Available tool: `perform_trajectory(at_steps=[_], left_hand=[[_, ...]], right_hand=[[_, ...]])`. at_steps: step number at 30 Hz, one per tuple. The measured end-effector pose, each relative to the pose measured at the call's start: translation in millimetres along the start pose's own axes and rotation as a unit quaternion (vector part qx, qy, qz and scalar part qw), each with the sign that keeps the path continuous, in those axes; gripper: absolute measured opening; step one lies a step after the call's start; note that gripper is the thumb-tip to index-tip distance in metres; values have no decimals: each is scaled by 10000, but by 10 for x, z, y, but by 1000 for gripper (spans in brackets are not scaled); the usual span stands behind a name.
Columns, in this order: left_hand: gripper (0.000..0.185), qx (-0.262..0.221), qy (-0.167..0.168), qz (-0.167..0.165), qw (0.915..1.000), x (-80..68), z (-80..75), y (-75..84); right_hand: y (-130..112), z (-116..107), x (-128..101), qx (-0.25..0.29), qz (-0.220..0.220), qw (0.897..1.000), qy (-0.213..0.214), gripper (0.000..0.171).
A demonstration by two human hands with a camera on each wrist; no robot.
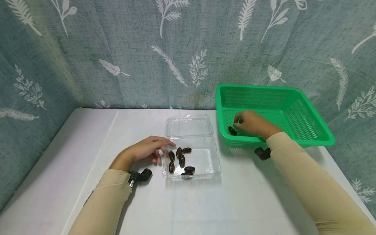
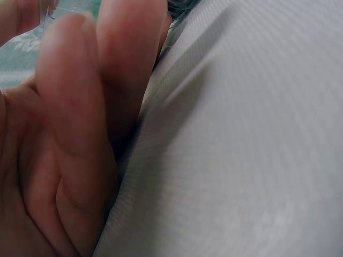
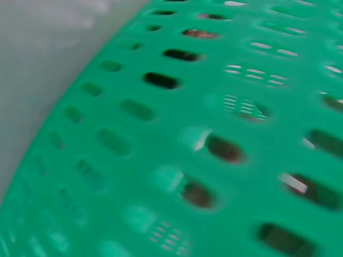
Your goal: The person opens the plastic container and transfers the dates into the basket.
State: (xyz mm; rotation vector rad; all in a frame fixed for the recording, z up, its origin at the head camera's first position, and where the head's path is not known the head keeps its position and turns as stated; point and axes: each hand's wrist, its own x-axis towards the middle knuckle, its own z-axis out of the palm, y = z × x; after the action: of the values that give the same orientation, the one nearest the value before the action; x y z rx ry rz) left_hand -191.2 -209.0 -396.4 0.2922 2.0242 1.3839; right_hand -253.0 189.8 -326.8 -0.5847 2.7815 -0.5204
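From the head camera, a person in beige sleeves works at a white desk (image 1: 188, 202) in front of a leaf-patterned curtain (image 1: 147, 55). The right hand (image 1: 252, 124) is inside the near left corner of a green plastic basket (image 1: 317, 137), fingers curled down. A single dark date (image 1: 232, 131) lies on the basket floor at the fingertips, just to their left and touching or nearly so; whether the fingers pinch it I cannot tell. Its long axis seems to run slantwise towards the basket's near wall. The left hand (image 1: 148, 150) rests on the desk with fingers loosely extended, their tips against the left wall of a clear plastic clamshell box (image 1: 205, 160), whose lid lies open behind it. Six or so more dates (image 1: 180, 160) sit in the box's left half, just right of those fingertips. The right hand is much the nearer to the basket date; the left is well apart from it.

The left wrist camera shows only fingers (image 2: 69, 134) close up, held fairly straight, edge-on against the white desk, holding nothing. A glimpse of clear plastic shows at the top.

The right wrist camera shows only blurred green slotted basket wall (image 3: 177, 134). Neither the hand nor the date appears, so only the head view settles where they lie.
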Motion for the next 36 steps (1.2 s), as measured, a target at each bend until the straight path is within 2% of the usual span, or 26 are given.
perform_trajectory(at_steps=[3, 5, 7, 10, 13, 15, 17, 21, 26, 32, 36], left_hand=[[48, 3, -11, -20, 10000, 19, 1, 8], [48, 20, -5, -50, 10000, 18, 2, 5], [48, 23, 14, -88, 10000, 7, 3, -3], [48, 0, 33, -80, 10000, -14, 11, -1], [48, -18, 35, -42, 10000, -18, 23, 9], [49, -11, 34, -19, 10000, -15, 26, 15], [48, 0, 40, -9, 10000, -12, 26, 17], [48, -3, 34, -13, 10000, 0, 25, 18], [48, -31, 43, -67, 10000, 7, 29, 2], [48, 30, 78, -75, 9999, 3, 23, 16], [48, 41, 76, -66, 9999, 1, 22, 27]], right_hand=[[-119, -74, -100, 141, -211, 9954, 925, 25], [-241, -98, -179, 326, -466, 9857, 1585, 25], [-377, -67, -248, 557, -847, 9694, 2234, 22], [-560, 65, -336, 773, -1463, 9389, 3017, 17], [-708, 243, -403, 997, -2013, 9129, 3407, 13], [-794, 353, -436, 1150, -2279, 9021, 3478, 12], [-867, 449, -448, 1285, -2472, 8959, 3461, 12], [-976, 577, -438, 1450, -2628, 8960, 3274, 13], [-1071, 674, -380, 1559, -2607, 9075, 2900, 13], [-1179, 761, -309, 1432, -2709, 9203, 2433, 14], [-1229, 819, -272, 1298, -2645, 9367, 1893, 13]])
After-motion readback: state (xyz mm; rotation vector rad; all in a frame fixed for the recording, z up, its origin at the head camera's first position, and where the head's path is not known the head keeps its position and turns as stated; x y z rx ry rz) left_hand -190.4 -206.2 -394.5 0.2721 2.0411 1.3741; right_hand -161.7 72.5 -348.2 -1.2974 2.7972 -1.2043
